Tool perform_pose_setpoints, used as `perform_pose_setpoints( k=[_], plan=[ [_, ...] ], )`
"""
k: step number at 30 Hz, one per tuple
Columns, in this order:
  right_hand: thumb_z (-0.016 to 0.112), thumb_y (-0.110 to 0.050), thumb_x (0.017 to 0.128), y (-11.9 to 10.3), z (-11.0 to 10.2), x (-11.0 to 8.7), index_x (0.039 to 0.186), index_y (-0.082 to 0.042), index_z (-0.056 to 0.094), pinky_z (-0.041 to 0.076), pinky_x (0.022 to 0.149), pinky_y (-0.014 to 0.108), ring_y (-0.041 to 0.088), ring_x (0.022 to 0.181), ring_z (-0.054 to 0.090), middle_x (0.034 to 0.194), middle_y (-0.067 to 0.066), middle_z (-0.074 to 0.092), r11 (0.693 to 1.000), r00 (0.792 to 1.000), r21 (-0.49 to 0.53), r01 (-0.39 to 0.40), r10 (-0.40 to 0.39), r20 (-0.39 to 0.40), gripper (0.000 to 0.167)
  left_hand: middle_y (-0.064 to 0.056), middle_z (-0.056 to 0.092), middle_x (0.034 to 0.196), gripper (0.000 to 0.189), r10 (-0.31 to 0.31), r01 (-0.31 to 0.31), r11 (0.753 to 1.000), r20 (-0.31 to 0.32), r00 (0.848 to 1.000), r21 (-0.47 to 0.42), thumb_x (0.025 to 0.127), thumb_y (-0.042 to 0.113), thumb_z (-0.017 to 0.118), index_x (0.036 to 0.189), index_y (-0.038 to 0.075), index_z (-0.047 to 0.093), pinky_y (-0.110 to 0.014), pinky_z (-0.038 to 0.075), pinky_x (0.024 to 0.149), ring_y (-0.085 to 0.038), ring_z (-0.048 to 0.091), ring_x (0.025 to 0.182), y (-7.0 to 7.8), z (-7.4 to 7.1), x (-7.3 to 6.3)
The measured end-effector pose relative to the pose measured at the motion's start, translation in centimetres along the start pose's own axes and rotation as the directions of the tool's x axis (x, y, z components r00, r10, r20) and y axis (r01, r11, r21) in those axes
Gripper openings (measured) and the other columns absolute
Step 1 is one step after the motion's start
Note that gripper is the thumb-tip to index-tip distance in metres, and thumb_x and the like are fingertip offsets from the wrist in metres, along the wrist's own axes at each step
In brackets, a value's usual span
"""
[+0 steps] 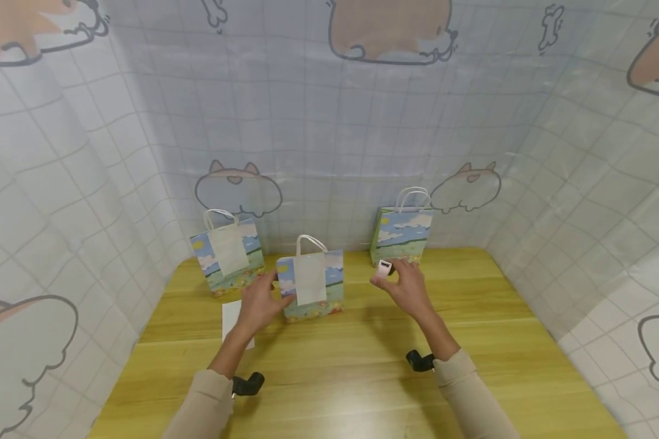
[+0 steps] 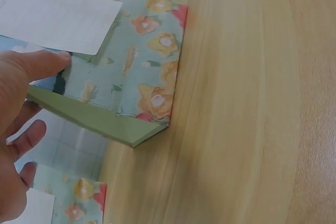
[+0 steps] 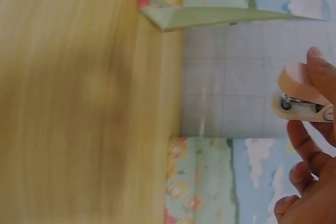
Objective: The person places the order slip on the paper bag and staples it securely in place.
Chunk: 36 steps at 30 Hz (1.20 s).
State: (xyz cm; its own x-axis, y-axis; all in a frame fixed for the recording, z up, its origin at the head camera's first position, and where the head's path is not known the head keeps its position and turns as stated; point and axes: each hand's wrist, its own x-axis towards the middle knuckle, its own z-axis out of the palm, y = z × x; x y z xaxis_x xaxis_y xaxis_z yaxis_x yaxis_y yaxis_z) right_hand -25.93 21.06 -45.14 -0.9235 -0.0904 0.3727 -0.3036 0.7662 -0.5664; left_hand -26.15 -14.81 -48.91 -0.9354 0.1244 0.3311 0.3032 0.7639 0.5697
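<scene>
My left hand (image 1: 260,303) grips the left edge of the middle paper bag (image 1: 334,286), thumb on its front and fingers behind. In the left wrist view this bag shows its flowered lower part and green side. A white card (image 1: 310,280) lies flat against its front. Between thumb and fingers of my right hand (image 1: 409,289) is a small pale pink stapler (image 1: 384,269), held above the table to the right of the middle bag. In the right wrist view the stapler (image 3: 298,85) points away from the palm, its jaws apart.
A matching bag (image 1: 255,235) with a white card (image 1: 229,250) on its front stands at the back left. Another bag (image 1: 402,235) stands at the back right, partly behind my right hand. A loose white card (image 1: 230,315) lies on the wooden table (image 1: 329,372), partly under my left forearm.
</scene>
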Motion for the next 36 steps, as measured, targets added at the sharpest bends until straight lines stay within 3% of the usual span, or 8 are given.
perform_pose_setpoints(
  k=[4, 8, 13, 18, 23, 36],
  plan=[
    [0.076, -0.047, 0.087, 1.0, 0.0, -0.6, 0.117, -0.007, 0.067, 0.037, 0.092, 0.058, 0.032, 0.097, 0.054, 0.100, 0.006, 0.066, 0.999, 0.997, 0.004, -0.040, 0.040, 0.070, 0.051, -0.012, 0.067, 0.116, 0.065, -0.017, 0.017, 1.000, -0.023, 1.000, -0.006, 0.084, 0.041, 0.082, 0.133, 0.007, 0.058, -0.066, 0.028, 0.100, -0.032, 0.062, 0.104, -0.4, 0.0, 0.1],
    [0.076, -0.046, 0.088, 2.2, 0.0, -1.3, 0.118, -0.008, 0.067, 0.037, 0.080, 0.048, 0.026, 0.085, 0.051, 0.094, 0.002, 0.068, 0.995, 0.983, -0.005, -0.095, 0.094, 0.160, 0.049, -0.014, 0.067, 0.119, 0.065, -0.032, 0.031, 0.999, -0.051, 0.998, -0.010, 0.084, 0.040, 0.082, 0.134, 0.005, 0.058, -0.066, 0.030, 0.098, -0.033, 0.063, 0.103, -0.7, 0.0, 0.3],
    [0.074, -0.048, 0.089, 3.6, 0.3, -1.8, 0.131, -0.007, 0.061, 0.041, 0.079, 0.047, 0.024, 0.088, 0.056, 0.095, 0.002, 0.068, 0.985, 0.946, -0.039, -0.171, 0.175, 0.274, 0.060, -0.015, 0.066, 0.124, 0.065, -0.070, 0.067, 0.997, -0.075, 0.995, -0.040, 0.085, 0.037, 0.082, 0.137, 0.006, 0.057, -0.065, 0.029, 0.098, -0.034, 0.063, 0.104, -1.0, 0.1, 0.3],
    [0.077, -0.043, 0.088, 4.4, 0.8, -2.1, 0.131, -0.010, 0.057, 0.048, 0.071, 0.038, 0.018, 0.077, 0.062, 0.093, 0.004, 0.069, 0.969, 0.910, 0.031, -0.245, 0.218, 0.351, 0.058, -0.017, 0.064, 0.128, 0.068, -0.117, 0.110, 0.991, -0.095, 0.989, -0.073, 0.087, 0.036, 0.080, 0.141, 0.005, 0.053, -0.063, 0.027, 0.100, -0.035, 0.062, 0.107, -1.0, 0.1, 0.3],
    [0.078, -0.040, 0.088, 4.7, 1.2, -2.4, 0.126, -0.011, 0.053, 0.048, 0.064, 0.034, 0.017, 0.072, 0.061, 0.090, 0.004, 0.069, 0.962, 0.899, 0.071, -0.263, 0.218, 0.380, 0.054, -0.017, 0.063, 0.129, 0.067, -0.126, 0.117, 0.990, -0.117, 0.985, -0.080, 0.088, 0.037, 0.078, 0.141, 0.006, 0.052, -0.061, 0.028, 0.098, -0.037, 0.061, 0.108, -1.1, 0.0, 0.5],
    [0.076, -0.041, 0.090, 4.5, 1.8, -2.7, 0.123, -0.013, 0.057, 0.045, 0.067, 0.035, 0.014, 0.074, 0.063, 0.090, 0.000, 0.072, 0.962, 0.881, -0.007, -0.273, 0.253, 0.399, 0.047, -0.016, 0.066, 0.121, 0.065, -0.129, 0.118, 0.990, -0.150, 0.980, -0.082, 0.087, 0.036, 0.078, 0.140, 0.007, 0.054, -0.060, 0.030, 0.091, -0.034, 0.060, 0.106, -1.2, 0.3, 1.1]
  ],
)
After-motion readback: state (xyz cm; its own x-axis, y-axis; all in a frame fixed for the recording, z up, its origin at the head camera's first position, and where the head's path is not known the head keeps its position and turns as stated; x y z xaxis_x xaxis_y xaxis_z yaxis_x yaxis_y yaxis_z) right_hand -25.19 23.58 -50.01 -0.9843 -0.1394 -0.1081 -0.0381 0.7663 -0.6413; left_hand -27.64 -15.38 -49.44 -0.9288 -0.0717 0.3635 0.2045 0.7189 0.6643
